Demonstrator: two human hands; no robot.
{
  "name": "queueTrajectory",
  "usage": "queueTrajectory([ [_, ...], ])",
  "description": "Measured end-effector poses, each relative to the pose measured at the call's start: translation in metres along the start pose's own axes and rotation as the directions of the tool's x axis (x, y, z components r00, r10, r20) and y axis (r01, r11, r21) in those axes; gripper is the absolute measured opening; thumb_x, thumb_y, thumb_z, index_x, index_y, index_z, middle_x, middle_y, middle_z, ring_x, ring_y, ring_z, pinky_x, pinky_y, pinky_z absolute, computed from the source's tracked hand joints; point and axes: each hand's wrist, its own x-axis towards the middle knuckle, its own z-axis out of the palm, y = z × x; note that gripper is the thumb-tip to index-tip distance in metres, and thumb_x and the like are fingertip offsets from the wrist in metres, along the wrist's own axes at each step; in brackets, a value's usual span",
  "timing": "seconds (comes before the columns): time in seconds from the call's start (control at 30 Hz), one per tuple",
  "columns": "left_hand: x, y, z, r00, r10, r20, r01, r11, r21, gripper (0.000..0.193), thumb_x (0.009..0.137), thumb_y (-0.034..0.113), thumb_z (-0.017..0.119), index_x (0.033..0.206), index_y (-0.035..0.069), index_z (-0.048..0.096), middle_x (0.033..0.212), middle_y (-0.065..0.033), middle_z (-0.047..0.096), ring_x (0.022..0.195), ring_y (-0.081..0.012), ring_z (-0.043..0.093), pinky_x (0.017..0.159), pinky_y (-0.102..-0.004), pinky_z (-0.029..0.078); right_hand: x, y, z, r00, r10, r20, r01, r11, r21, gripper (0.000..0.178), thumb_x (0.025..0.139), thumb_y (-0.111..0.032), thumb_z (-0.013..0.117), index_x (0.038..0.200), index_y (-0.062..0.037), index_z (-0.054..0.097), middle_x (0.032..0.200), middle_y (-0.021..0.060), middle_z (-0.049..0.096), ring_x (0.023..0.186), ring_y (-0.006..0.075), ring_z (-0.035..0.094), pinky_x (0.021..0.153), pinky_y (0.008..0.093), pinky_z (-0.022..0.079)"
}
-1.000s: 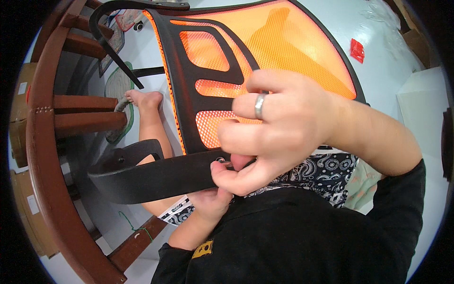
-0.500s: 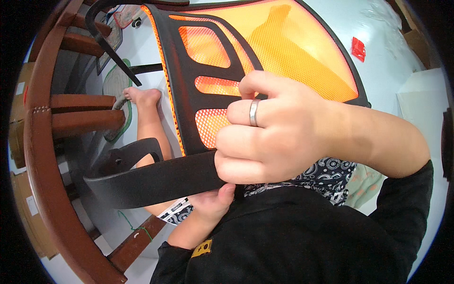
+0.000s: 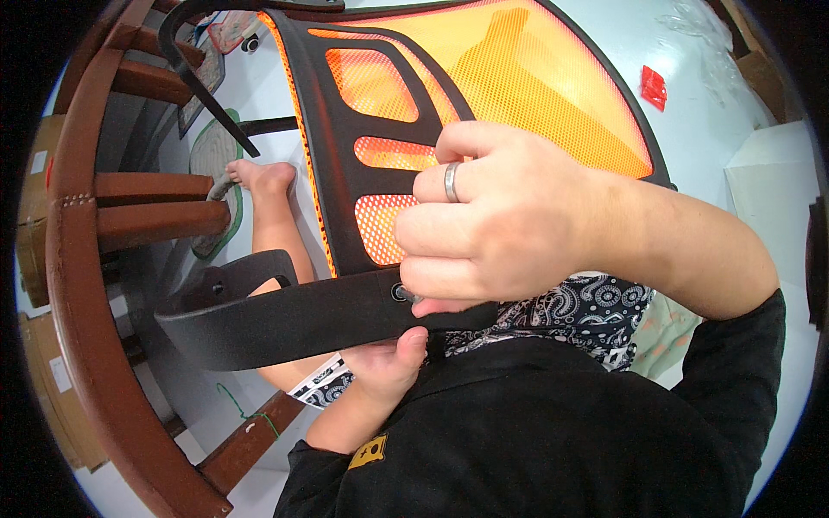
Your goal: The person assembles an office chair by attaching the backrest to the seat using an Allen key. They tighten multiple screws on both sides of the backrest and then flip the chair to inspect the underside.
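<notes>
The right hand [image 3: 496,224] clenched over a screw hole on the black chair armrest [image 3: 285,315], which the left hand [image 3: 389,358] grasped from underneath, near the orange mesh backrest [image 3: 518,78].

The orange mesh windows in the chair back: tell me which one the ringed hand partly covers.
The lowest, palest mesh window, just above the black armrest. The right hand overlaps its right edge; the two upper windows stay uncovered.

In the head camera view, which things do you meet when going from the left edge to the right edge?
Brown wooden chair frame → bare foot → black armrest → left hand → right hand with ring → small red piece on the pale floor.
</notes>
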Motion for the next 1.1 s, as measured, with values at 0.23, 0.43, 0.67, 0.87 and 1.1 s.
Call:
queueTrajectory([
  [0.23,0.0,-0.003,0.001,0.999,0.05,0.008,-0.049,0.995,-0.088,0.065,0.081,0.021,0.071,0.132,0.0,0.036,0.127,-0.0123,0.048,0.115,-0.023,0.05,0.101,-0.0382,0.039,-0.004,-0.03,0.003,0.961,0.27,0.066,-0.277,0.947,0.163,0.026,0.074,-0.035,0.069,0.068,-0.015,0.054,0.067,-0.0007,0.046,0.061,0.015,0.052,0.07,0.0346,0.041],
  [0.43,-0.001,-0.004,0.0,0.997,0.069,0.019,-0.066,0.988,-0.138,0.059,0.081,0.016,0.071,0.127,-0.001,0.039,0.12,-0.0122,0.052,0.109,-0.0222,0.054,0.096,-0.0366,0.044,-0.006,-0.037,0.01,0.944,0.329,-0.033,-0.317,0.928,0.195,0.024,0.076,-0.031,0.07,0.069,-0.0126,0.055,0.067,-0.0004,0.049,0.061,0.016,0.053,0.07,0.035,0.041],
  [0.67,-0.002,-0.005,-0.003,0.998,0.05,0.048,-0.042,0.987,-0.158,0.06,0.079,0.012,0.073,0.127,0.0,0.038,0.119,-0.0114,0.051,0.109,-0.0217,0.052,0.096,-0.0357,0.043,-0.015,-0.035,0.011,0.644,0.703,-0.303,-0.145,0.501,0.853,0.018,0.085,-0.005,0.055,0.068,-0.002,0.052,0.087,0.0103,0.058,0.075,0.0199,0.06,0.068,0.0313,0.049],
  [0.87,-0.001,-0.002,0.002,0.998,0.063,0.022,-0.058,0.982,-0.181,0.067,0.08,0.018,0.074,0.131,0.0,0.035,0.123,-0.0117,0.049,0.111,-0.0226,0.05,0.097,-0.0368,0.042,-0.03,-0.045,0.027,0.606,0.786,0.123,-0.41,0.176,0.895,0.009,0.086,0.0,0.054,0.083,0.0022,0.062,0.096,0.0109,0.06,0.077,0.0195,0.064,0.072,0.0301,0.052],
  [1.1,0.0,-0.003,0.001,0.992,0.104,0.067,-0.082,0.958,-0.274,0.065,0.079,0.015,0.073,0.13,-0.001,0.036,0.123,-0.0123,0.049,0.112,-0.0231,0.05,0.097,-0.0371,0.042,-0.023,-0.032,0.004,0.779,0.614,0.128,-0.566,0.6,0.564,0.018,0.076,0.011,0.062,0.089,-0.0017,0.065,0.093,0.0115,0.067,0.083,0.0212,0.067,0.07,0.0307,0.054],
])
